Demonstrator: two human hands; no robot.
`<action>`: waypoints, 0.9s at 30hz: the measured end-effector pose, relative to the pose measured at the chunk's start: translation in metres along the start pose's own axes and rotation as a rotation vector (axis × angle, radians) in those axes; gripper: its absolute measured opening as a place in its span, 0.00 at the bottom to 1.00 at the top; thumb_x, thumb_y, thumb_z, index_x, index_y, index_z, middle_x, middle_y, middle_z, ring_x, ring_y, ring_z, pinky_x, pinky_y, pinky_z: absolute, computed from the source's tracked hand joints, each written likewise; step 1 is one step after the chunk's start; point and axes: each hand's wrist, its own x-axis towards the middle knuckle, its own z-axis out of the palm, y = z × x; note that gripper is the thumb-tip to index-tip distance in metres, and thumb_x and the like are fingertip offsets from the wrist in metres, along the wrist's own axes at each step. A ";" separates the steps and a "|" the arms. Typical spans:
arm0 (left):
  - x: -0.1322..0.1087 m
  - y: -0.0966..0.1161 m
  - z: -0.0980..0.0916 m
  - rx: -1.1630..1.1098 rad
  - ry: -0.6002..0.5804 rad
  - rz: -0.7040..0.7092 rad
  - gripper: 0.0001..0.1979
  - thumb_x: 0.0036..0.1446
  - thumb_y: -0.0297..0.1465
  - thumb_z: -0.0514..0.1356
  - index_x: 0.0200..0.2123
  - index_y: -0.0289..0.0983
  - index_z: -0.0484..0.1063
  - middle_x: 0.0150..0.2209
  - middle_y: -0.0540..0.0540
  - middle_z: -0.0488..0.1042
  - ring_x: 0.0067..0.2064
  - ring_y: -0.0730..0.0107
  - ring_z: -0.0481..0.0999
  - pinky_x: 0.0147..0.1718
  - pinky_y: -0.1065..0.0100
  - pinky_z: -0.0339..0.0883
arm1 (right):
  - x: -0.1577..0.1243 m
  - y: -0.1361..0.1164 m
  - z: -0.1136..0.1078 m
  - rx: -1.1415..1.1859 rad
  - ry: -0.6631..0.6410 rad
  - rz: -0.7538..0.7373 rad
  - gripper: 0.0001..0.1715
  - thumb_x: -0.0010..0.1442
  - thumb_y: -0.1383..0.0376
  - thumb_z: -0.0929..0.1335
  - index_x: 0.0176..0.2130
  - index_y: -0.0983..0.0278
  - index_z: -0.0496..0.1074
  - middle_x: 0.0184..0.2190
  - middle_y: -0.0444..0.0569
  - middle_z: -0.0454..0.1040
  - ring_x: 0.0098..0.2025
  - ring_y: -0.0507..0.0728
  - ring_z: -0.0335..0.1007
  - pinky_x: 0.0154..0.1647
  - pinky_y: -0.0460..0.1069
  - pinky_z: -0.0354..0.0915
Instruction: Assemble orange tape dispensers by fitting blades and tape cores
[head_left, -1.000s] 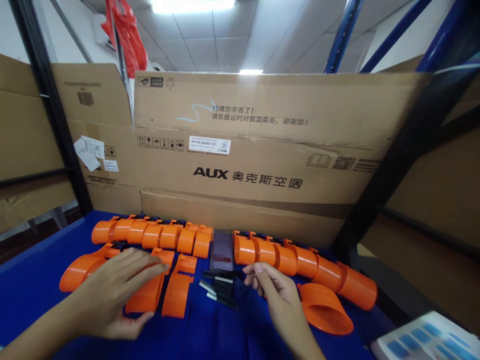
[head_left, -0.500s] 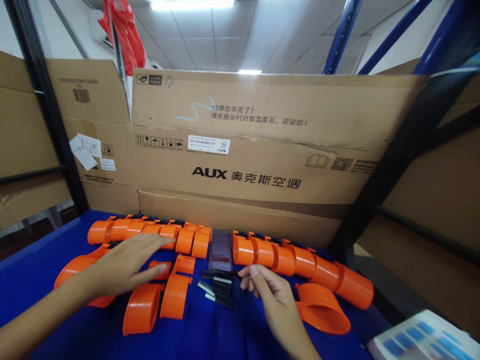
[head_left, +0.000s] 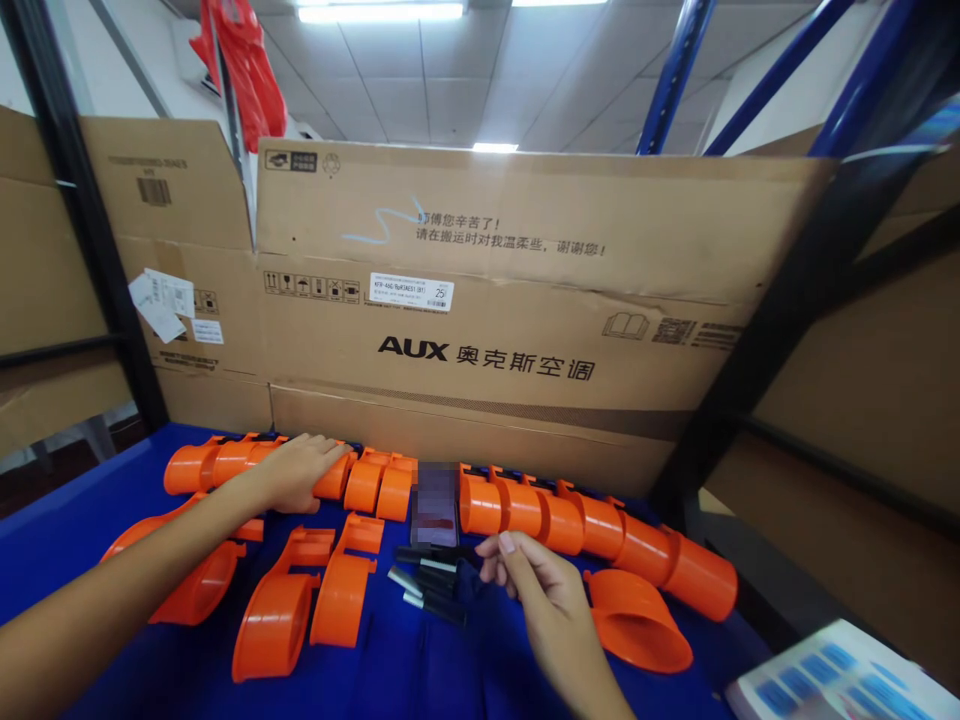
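My left hand [head_left: 300,472] is down on the left row of orange plastic rings [head_left: 364,485], its fingers bent over the top of one and hiding much of it. Low in the middle, my right hand [head_left: 536,580] has thumb and forefinger pinched together. What they hold, if anything, is hard to make out against the dark things behind. Several black and silver pens [head_left: 431,600] lie beside those fingertips. Nearer me stand larger orange pieces with flat handles [head_left: 274,630]. To the right of my right hand lies an orange scoop-shaped piece [head_left: 641,620].
A phone with a blurred screen [head_left: 435,510] lies between the left row and a right row of orange rings [head_left: 562,522], all on a blue cloth [head_left: 420,680]. Behind rises a cardboard wall [head_left: 487,300]. A white and blue printed box [head_left: 832,680] sits at the lower right.
My left hand has moved away from me and come down onto the left row, its fingers now bent instead of stretched. My right hand keeps its pinch in nearly the same place.
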 end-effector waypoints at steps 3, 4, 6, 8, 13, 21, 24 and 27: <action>0.003 0.003 -0.021 0.036 -0.011 -0.025 0.43 0.41 0.27 0.64 0.65 0.35 0.64 0.55 0.34 0.74 0.54 0.40 0.72 0.55 0.48 0.63 | -0.001 -0.001 0.000 -0.008 -0.001 0.007 0.26 0.65 0.45 0.66 0.36 0.64 0.80 0.25 0.47 0.74 0.27 0.55 0.65 0.29 0.48 0.61; 0.003 0.007 -0.030 0.049 0.002 -0.028 0.45 0.41 0.26 0.64 0.66 0.35 0.61 0.56 0.33 0.73 0.55 0.39 0.71 0.56 0.47 0.62 | -0.001 -0.001 0.000 -0.011 -0.002 0.007 0.27 0.65 0.45 0.66 0.36 0.64 0.79 0.25 0.47 0.74 0.28 0.55 0.65 0.30 0.48 0.61; 0.000 0.022 -0.049 0.095 0.044 -0.021 0.46 0.45 0.26 0.64 0.69 0.34 0.56 0.57 0.32 0.72 0.56 0.39 0.70 0.57 0.46 0.62 | -0.001 0.000 0.001 -0.015 -0.009 0.007 0.27 0.66 0.45 0.66 0.36 0.64 0.79 0.26 0.48 0.74 0.28 0.55 0.65 0.30 0.48 0.62; -0.006 0.050 -0.063 0.109 0.102 0.006 0.45 0.51 0.29 0.63 0.72 0.36 0.52 0.55 0.34 0.72 0.54 0.42 0.70 0.55 0.46 0.64 | -0.001 0.001 0.005 -0.010 -0.031 0.018 0.25 0.66 0.46 0.66 0.40 0.63 0.79 0.28 0.48 0.75 0.29 0.55 0.66 0.31 0.48 0.62; -0.031 0.144 -0.057 0.026 0.133 0.228 0.49 0.54 0.32 0.66 0.74 0.41 0.45 0.58 0.34 0.70 0.54 0.45 0.70 0.53 0.48 0.66 | -0.005 0.010 0.016 0.151 -0.131 0.124 0.34 0.67 0.47 0.66 0.65 0.59 0.64 0.35 0.48 0.78 0.31 0.56 0.69 0.31 0.49 0.66; -0.039 0.197 -0.021 -0.125 0.161 0.439 0.44 0.59 0.42 0.67 0.73 0.41 0.51 0.55 0.32 0.75 0.50 0.45 0.75 0.48 0.48 0.72 | 0.000 0.014 0.018 0.353 -0.070 0.251 0.32 0.54 0.49 0.77 0.53 0.60 0.75 0.32 0.46 0.80 0.32 0.57 0.75 0.36 0.49 0.71; -0.035 0.199 -0.005 -0.548 0.207 0.208 0.47 0.57 0.51 0.65 0.73 0.49 0.46 0.70 0.33 0.58 0.64 0.38 0.65 0.58 0.41 0.65 | 0.002 0.008 0.016 0.354 -0.032 0.219 0.33 0.52 0.48 0.78 0.51 0.62 0.76 0.38 0.51 0.82 0.40 0.62 0.78 0.45 0.54 0.72; -0.020 0.212 0.012 -1.088 0.252 -0.279 0.38 0.66 0.51 0.54 0.73 0.51 0.45 0.75 0.41 0.46 0.71 0.45 0.56 0.65 0.43 0.56 | 0.002 0.003 0.014 0.369 -0.071 0.202 0.32 0.56 0.50 0.76 0.54 0.62 0.76 0.40 0.54 0.83 0.42 0.65 0.79 0.47 0.57 0.72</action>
